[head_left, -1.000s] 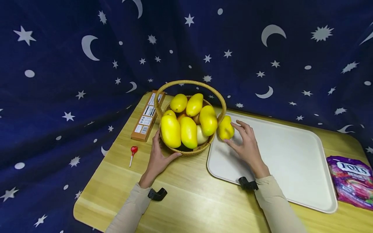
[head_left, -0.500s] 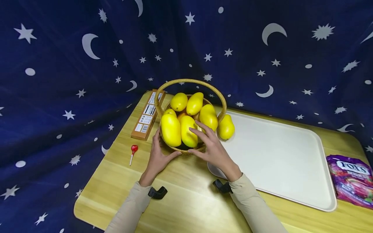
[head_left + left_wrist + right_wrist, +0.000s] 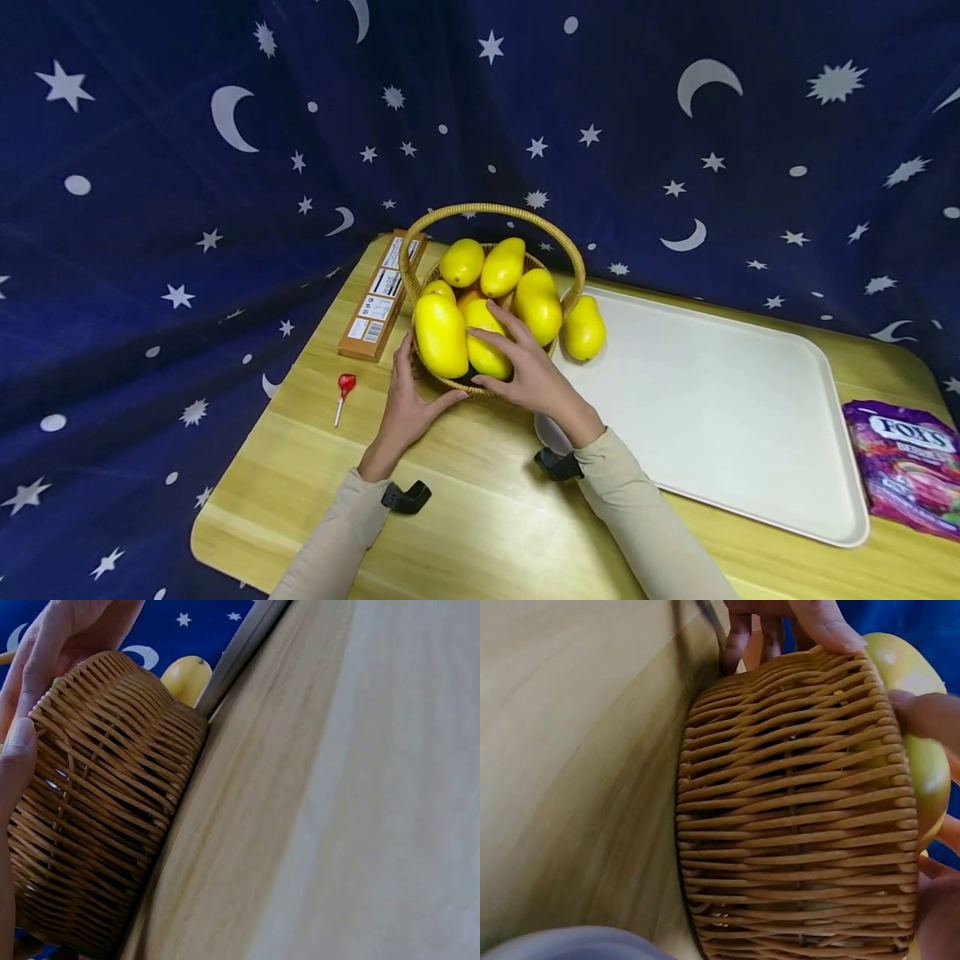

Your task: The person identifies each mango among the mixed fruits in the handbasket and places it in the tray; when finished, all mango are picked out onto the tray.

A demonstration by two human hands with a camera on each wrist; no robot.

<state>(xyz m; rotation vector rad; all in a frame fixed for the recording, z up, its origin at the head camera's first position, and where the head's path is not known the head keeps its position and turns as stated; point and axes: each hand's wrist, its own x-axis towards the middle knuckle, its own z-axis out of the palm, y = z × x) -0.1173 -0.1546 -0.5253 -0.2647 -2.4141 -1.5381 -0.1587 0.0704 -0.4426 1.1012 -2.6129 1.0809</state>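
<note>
A wicker basket [image 3: 495,392] with an arched handle holds several yellow mangoes, among them one at the front left [image 3: 440,335]. My left hand [image 3: 405,408] holds the basket's near left side, its thumb along the rim, as the left wrist view confirms on the woven wall [image 3: 105,787]. Inside the basket, my right hand [image 3: 536,375] grips the front middle mango [image 3: 486,350], thumb on the near side and fingers over its top. That mango [image 3: 928,780] shows above the rim in the right wrist view. Another mango [image 3: 584,328] lies on the white tray [image 3: 720,417], close against the basket.
Left of the basket lies a long brown box [image 3: 378,300] with labels. A red lollipop [image 3: 345,392] is on the wooden table [image 3: 450,533] nearer me. A purple candy bag [image 3: 903,467] sits beyond the tray's right edge. A starry blue cloth [image 3: 450,83] hangs behind.
My right hand has left the mango on the tray, moved left to the basket and taken hold of the front middle mango. The left hand has stayed on the basket.
</note>
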